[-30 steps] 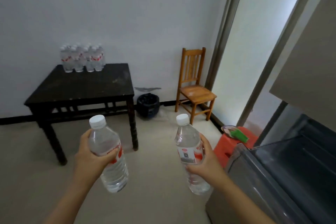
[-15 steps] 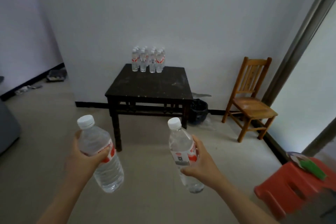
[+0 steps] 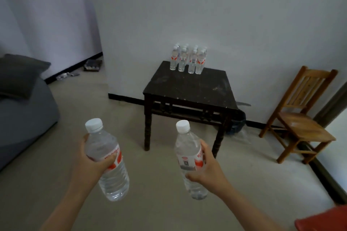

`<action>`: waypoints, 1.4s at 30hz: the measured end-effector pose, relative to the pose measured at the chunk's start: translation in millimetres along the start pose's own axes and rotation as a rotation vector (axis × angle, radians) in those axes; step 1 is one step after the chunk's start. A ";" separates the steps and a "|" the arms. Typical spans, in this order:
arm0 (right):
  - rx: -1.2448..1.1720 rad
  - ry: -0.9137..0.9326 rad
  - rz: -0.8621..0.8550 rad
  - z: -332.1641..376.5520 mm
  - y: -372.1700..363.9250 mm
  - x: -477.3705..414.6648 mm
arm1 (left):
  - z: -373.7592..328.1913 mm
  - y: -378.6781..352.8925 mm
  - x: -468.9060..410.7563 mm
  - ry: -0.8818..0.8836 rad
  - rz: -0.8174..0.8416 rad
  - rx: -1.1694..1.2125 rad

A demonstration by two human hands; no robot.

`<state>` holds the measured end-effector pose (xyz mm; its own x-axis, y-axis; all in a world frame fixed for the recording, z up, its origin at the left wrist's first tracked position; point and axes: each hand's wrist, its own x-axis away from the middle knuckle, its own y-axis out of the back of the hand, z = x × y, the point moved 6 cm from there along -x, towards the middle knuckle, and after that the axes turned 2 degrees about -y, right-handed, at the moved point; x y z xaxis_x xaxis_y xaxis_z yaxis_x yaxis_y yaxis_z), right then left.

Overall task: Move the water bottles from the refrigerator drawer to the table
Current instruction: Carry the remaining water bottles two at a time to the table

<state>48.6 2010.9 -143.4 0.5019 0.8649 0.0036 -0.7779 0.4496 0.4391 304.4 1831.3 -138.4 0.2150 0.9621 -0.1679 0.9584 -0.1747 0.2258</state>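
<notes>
Two water bottles are in the air above the floor, each with a white cap. The left hand (image 3: 90, 163) grips the left bottle (image 3: 107, 159) around its label, and the right hand (image 3: 208, 169) grips the right bottle (image 3: 189, 159) the same way. Ahead stands the dark table (image 3: 189, 88) with a group of bottles (image 3: 188, 59) at its far edge, near the wall. A wooden chair (image 3: 302, 116) stands to its right, a grey sofa (image 3: 22, 107) at left.

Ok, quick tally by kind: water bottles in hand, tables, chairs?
Water bottles in hand: 2, left bottle in left hand, right bottle in right hand
Dark table: 1
Wooden chair: 1
Total: 4
Bottles on the table overlap too much to count.
</notes>
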 end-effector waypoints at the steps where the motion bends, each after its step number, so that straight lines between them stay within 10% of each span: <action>1: -0.003 0.010 0.012 2.2 -4.3 -11.6 | 3.0 2.1 -4.3 0.017 -0.015 -0.005; 28: -0.014 0.358 0.427 139.0 -242.8 -336.0 | 70.7 162.4 -233.6 0.021 -0.476 -0.125; 42: 0.005 0.318 0.311 219.2 -385.1 -463.6 | 132.1 260.9 -424.3 0.066 -0.443 -0.118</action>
<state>198.3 1387.9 -117.2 0.1022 0.9849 -0.1396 -0.8711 0.1564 0.4655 488.1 1349.9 -135.0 -0.2262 0.9507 -0.2122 0.9266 0.2772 0.2542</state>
